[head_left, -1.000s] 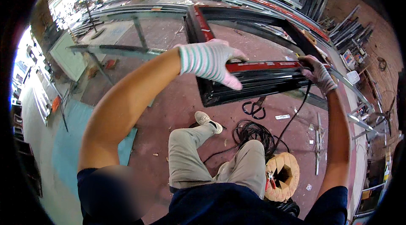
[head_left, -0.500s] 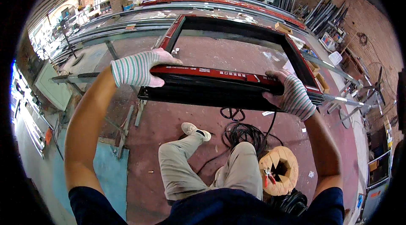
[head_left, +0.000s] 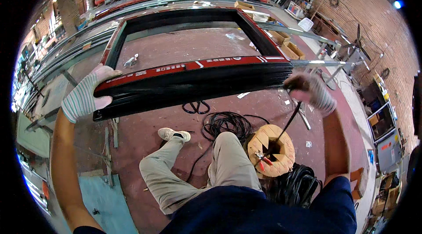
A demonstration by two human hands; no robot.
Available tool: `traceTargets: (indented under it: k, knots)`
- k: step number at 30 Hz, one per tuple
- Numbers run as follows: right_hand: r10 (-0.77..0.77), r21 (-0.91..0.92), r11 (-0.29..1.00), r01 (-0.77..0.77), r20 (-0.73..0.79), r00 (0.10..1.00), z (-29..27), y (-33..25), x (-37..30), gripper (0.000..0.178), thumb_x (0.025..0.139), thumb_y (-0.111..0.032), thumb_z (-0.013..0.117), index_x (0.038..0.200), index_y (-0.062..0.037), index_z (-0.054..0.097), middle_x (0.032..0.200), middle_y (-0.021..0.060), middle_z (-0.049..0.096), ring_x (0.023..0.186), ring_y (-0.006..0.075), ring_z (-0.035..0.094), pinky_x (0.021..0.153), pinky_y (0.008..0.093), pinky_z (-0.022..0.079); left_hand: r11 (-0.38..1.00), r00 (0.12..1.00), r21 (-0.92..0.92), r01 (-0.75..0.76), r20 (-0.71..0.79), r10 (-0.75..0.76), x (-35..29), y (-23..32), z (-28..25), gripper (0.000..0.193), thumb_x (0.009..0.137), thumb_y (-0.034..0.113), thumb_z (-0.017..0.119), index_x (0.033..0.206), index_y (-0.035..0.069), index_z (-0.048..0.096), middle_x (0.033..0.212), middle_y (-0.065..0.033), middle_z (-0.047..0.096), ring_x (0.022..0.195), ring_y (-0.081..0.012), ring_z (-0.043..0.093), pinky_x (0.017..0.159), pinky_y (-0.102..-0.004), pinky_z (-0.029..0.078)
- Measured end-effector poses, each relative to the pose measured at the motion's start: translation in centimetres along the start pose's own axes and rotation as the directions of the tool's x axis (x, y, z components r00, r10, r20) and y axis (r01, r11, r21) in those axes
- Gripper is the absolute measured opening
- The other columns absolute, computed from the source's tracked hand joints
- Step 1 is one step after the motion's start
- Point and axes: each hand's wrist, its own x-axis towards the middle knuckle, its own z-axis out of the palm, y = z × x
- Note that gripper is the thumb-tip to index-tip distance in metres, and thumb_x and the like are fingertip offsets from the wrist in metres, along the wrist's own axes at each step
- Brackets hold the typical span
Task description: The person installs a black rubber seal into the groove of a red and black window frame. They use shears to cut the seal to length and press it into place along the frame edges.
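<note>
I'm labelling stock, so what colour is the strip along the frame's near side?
The strip is red with white markings, seen best in the head view.

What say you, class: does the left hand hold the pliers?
No, the left hand grips the black frame; the pliers lie on the cardboard reel.

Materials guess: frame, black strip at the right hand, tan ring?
Frame: probably coated metal, black with slight sheen; crisp, straight ribbed profile, though plastic is possible.
Black strip: likely rubber or soft plastic, dark; thin and cord-like.
Tan ring: likely cardboard or paper, matte; folded flaps around the hole.
</note>
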Motion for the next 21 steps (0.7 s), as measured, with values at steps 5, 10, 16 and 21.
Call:
traceTargets:
  k: [5, 10, 16, 21]
  knots:
    - [-0.072, -0.165, 0.986, 0.030, -0.250, 0.966, -9.0, 1.7, 0.1, 0.027, 0.093, -0.019, 0.071, 0.114, -0.0013, 0.068, 0.090, 0.0004, 0.067, 0.083, 0.0109, 0.061, 0.077, 0.0283, 0.053, 0.997, 0.996, 0.067, -0.037, -0.076, 0.042, 0.1, 0.0, 0.7, 0.068, 0.078, 0.041, 0.074, 0.132, 0.001, 0.060, 0.123, -0.0153, 0.057, 0.121, -0.0317, 0.055, 0.109, -0.0400, 0.040]
    - [0.044, -0.388, 0.914, -0.118, -0.195, 0.980, -10.5, 4.0, 0.7, 0.019, 0.095, -0.014, 0.067, 0.107, 0.0001, 0.068, 0.086, 0.0009, 0.066, 0.077, 0.0101, 0.059, 0.071, 0.0272, 0.052, 0.997, 0.992, 0.069, -0.044, -0.117, 0.051, 1.0, 0.6, 1.3, 0.056, 0.086, 0.038, 0.069, 0.128, 0.002, 0.063, 0.122, -0.0159, 0.060, 0.122, -0.0332, 0.056, 0.110, -0.0412, 0.040]
    - [0.067, -0.345, 0.936, -0.068, -0.013, 0.998, -6.3, 5.3, 0.6, 0.023, 0.090, -0.011, 0.071, 0.108, 0.0020, 0.066, 0.094, 0.0045, 0.065, 0.084, 0.0112, 0.057, 0.076, 0.0290, 0.051, 0.981, 0.976, 0.192, -0.030, -0.206, 0.070, -0.6, -0.1, 1.6, 0.040, 0.094, 0.028, 0.062, 0.123, 0.001, 0.065, 0.121, -0.0156, 0.064, 0.122, -0.0315, 0.057, 0.112, -0.0407, 0.040]
    - [0.182, 0.020, 0.983, -0.181, -0.075, 0.980, -3.2, 10.8, -3.0, 0.028, 0.088, -0.008, 0.069, 0.114, 0.0025, 0.064, 0.103, 0.0060, 0.067, 0.096, 0.0127, 0.058, 0.086, 0.0328, 0.050, 0.992, 0.983, 0.124, -0.003, -0.180, 0.026, 1.0, -0.2, 1.7, 0.034, 0.100, 0.025, 0.057, 0.125, 0.003, 0.065, 0.128, -0.0154, 0.064, 0.127, -0.0304, 0.056, 0.116, -0.0406, 0.037]
